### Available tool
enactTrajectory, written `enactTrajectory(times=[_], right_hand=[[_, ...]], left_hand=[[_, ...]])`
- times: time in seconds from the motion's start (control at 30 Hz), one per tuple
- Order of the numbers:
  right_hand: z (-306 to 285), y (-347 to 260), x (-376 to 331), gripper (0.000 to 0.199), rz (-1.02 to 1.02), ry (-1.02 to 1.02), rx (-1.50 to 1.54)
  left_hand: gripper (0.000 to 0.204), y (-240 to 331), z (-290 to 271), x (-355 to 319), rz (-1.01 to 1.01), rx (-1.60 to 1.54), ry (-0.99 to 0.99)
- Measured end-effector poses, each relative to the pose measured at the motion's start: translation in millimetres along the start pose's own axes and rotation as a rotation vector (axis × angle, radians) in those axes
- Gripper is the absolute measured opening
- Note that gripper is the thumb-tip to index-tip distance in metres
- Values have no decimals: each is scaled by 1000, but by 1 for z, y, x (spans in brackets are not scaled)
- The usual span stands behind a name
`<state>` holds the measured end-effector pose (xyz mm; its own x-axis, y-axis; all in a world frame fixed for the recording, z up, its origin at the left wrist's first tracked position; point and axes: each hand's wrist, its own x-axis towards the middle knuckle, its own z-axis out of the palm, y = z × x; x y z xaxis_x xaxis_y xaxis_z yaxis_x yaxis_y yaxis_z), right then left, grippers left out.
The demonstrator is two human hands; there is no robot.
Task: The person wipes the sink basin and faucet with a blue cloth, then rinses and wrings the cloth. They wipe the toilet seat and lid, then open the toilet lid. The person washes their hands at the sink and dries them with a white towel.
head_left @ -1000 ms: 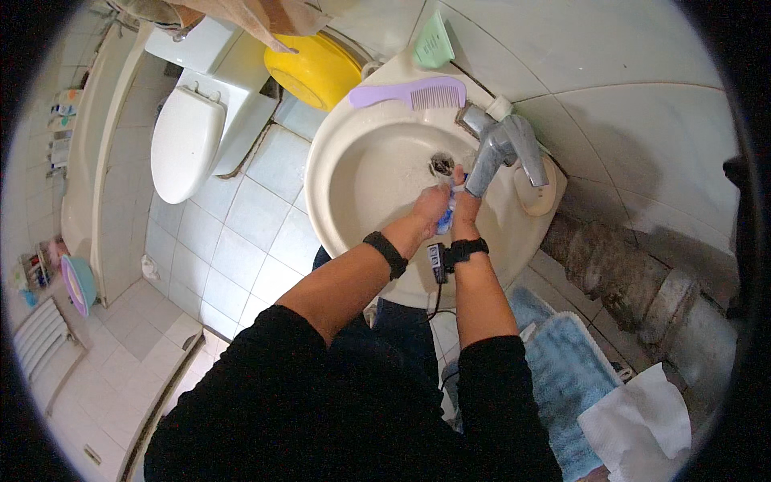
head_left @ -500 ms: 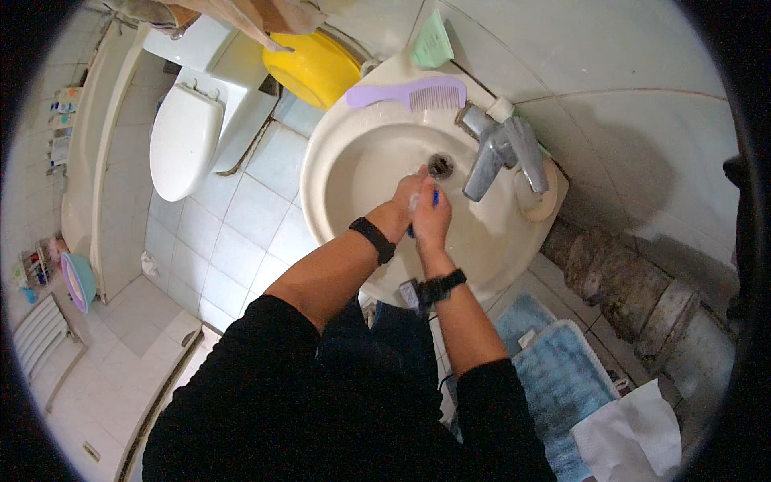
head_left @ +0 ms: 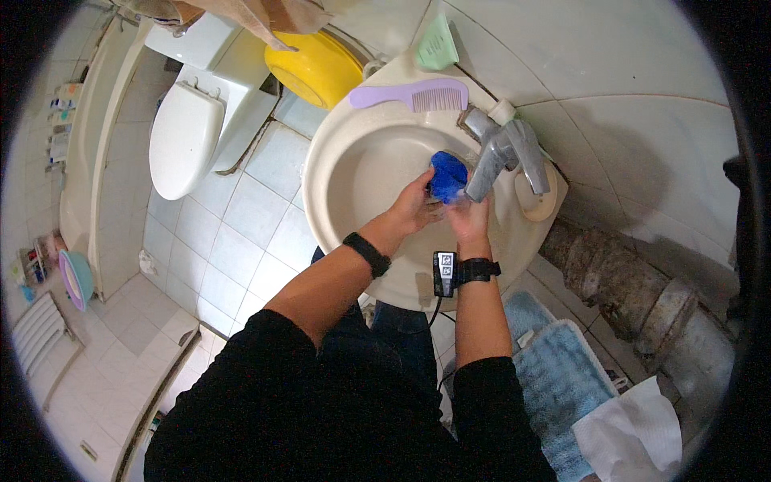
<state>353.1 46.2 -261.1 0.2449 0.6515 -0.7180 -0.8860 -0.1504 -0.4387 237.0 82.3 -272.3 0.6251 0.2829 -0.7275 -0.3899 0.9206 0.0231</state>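
A crumpled, bright blue piece that looks like a cloth or soft sponge (head_left: pixel 447 177) is held over the basin, just left of the tap's spout. My left hand (head_left: pixel 414 209) grips its left side, thumb on top. My right hand (head_left: pixel 470 218) is against its lower edge, under the spout, and seems to support it from below; its fingertips are partly hidden. Water blurs around the fingers. The metal tap (head_left: pixel 502 153) rises on the basin's right side, its spout close to my right hand. The cream washbasin (head_left: pixel 353 193) surrounds both hands, and the blue piece covers its drain.
On the rim lie a purple comb (head_left: pixel 409 95) and a green tube (head_left: pixel 436 44). A yellow tub (head_left: pixel 313 68) and a white toilet (head_left: pixel 189 140) stand left. Right of my legs are a blue towel (head_left: pixel 562 386) and white paper (head_left: pixel 630 434); a thick pipe (head_left: pixel 610 281) runs along the wall.
My hands, pressed together around the blue piece before, have moved apart. My right hand has shifted right toward the spout. The blue piece now shows spread above them, over the drain.
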Motion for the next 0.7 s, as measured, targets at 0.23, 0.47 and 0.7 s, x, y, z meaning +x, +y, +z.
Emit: enactTrajectory(times=[0.23, 0.47, 0.7], right_hand=[[31, 9, -21, 40, -283, 139, -679], [25, 22, -15, 48, -500, 270, -1248], [16, 37, -11, 49, -584, 429, -990]], left_hand=[[35, -18, 14, 35, 248, -20, -97], [39, -10, 18, 10, 114, -217, -692], [27, -27, 15, 12, 186, -13, 18]])
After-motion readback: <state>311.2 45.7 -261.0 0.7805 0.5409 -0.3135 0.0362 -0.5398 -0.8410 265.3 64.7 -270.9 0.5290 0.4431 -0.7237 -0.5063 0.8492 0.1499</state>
